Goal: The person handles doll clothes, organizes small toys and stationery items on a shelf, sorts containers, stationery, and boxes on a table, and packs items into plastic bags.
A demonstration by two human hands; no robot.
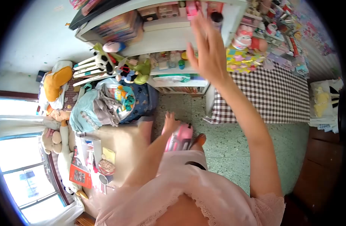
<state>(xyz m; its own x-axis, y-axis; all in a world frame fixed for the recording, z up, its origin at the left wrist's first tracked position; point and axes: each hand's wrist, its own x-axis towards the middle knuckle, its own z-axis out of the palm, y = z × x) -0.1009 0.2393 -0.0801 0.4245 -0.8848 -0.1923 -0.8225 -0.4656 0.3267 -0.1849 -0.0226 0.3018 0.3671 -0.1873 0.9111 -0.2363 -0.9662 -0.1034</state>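
Observation:
My right hand (208,52) is raised in front of the white shelf unit, its fingers stretched out and somewhat blurred. Its fingertips overlap a bright pink object (191,8) on the upper shelf; I cannot tell whether they touch it. Close by on that shelf is a dark-topped bottle or jar (216,18). Lower down, my left hand (171,122) has its fingers apart and holds nothing visible. Just beside and below it is a pink and grey case-like object (185,132), partly hidden by the hand and my clothes.
The shelf unit (173,41) bears books, boxes and small jars. Left of it stands a dark blue basket (144,98) heaped with clothes, near plush toys. A beige desk (122,145) is at left; a checked cloth (271,98) covers a crowded table at right.

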